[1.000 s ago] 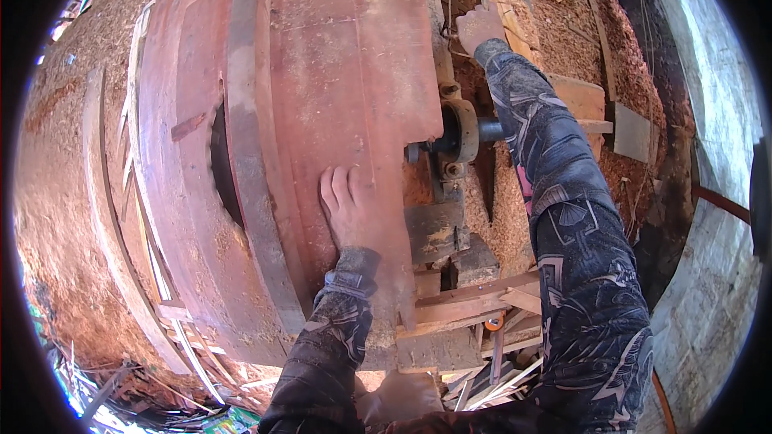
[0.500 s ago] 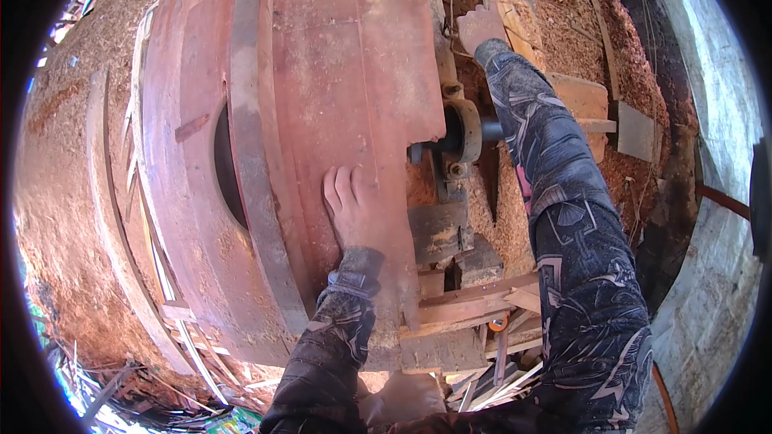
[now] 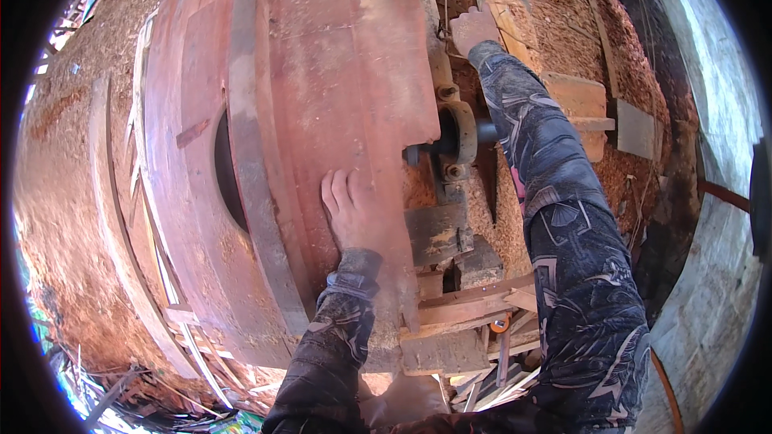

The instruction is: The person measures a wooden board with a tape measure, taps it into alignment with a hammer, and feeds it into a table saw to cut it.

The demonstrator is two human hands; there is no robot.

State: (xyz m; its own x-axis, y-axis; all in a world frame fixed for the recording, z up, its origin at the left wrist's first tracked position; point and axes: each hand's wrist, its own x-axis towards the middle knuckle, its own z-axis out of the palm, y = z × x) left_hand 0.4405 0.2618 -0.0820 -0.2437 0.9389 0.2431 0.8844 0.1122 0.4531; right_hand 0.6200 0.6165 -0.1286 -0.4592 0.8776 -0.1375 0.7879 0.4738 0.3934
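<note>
A wide red-brown wooden tabletop (image 3: 310, 48) fills the middle, with a dark oval slot (image 3: 231, 169) and a lengthwise strip (image 3: 245, 112). My left hand (image 3: 346, 205) lies on the boards right of that strip, fingers apart. Beside the top's cut-out right edge sit a metal bearing housing (image 3: 457, 133) and a dark shaft (image 3: 486, 130), partly under my right forearm. My right hand (image 3: 474, 32) is stretched forward to the timber (image 3: 511, 32) beyond the bearing, its fingers curled; what they grip is unclear.
Sawdust (image 3: 68, 153) covers the ground, with long offcuts (image 3: 121, 217) along the left. Lower down are wooden rails (image 3: 458, 309) and a small orange round object (image 3: 498, 324). A pale sheet (image 3: 708, 72) lines the right side, with loose wires (image 3: 639, 201) nearby.
Very little differs. My right hand sits slightly farther left in the view; my left hand stays on the boards, and the surroundings have shifted only slightly in the picture.
</note>
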